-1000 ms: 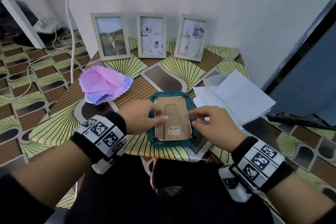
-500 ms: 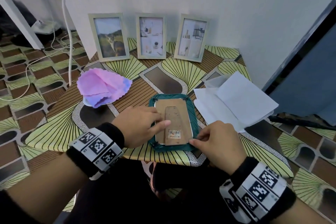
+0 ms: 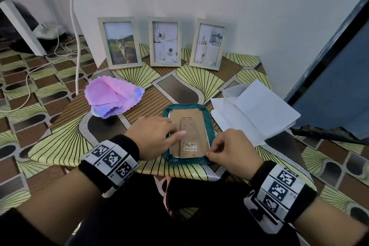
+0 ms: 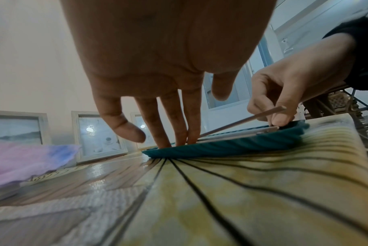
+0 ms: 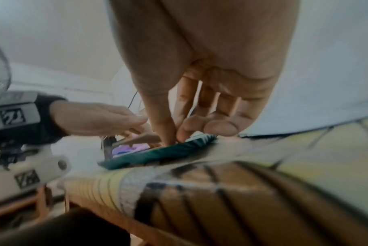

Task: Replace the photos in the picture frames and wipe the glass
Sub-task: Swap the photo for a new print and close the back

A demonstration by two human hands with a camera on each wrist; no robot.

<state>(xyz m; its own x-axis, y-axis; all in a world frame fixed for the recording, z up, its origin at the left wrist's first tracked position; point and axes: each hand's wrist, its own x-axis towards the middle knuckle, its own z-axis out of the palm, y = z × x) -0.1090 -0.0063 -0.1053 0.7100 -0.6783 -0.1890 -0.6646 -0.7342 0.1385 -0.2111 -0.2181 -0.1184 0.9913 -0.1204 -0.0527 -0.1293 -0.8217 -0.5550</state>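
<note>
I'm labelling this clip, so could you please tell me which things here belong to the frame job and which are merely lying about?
Job:
teal frame, face down
backing board
pink cloth
white sheets
three standing frames

Lying about:
white cables

Cloth left of frame, papers right

Teal frame, pink-lilac cloth, green fan-patterned tablecloth

The teal frame lies face down, its glass and photo hidden.
</note>
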